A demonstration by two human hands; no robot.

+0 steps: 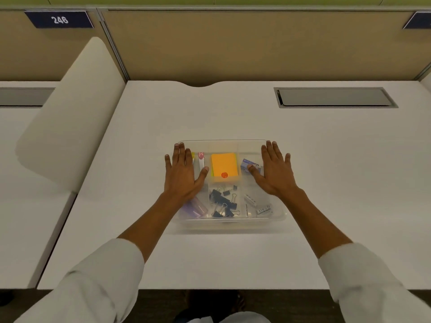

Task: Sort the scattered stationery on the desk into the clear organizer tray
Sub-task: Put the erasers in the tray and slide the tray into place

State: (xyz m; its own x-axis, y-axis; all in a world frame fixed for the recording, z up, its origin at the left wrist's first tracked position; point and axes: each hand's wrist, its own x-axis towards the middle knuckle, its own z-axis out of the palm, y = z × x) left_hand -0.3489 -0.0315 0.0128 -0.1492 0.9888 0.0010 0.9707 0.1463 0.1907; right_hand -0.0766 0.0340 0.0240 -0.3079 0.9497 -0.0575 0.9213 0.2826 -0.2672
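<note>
Two hands: both flat, fingers straight, gripping nothing
Left hand: palm down over tray's left side
Right hand: palm down over tray's right side
Tray: clear, on white counter
Middle compartments: orange sticky notes, black binder clips nearer
Left compartment: purple item
Right compartment: small white items

One clear tray, two hands, one orange notepad, several binder clips
</note>
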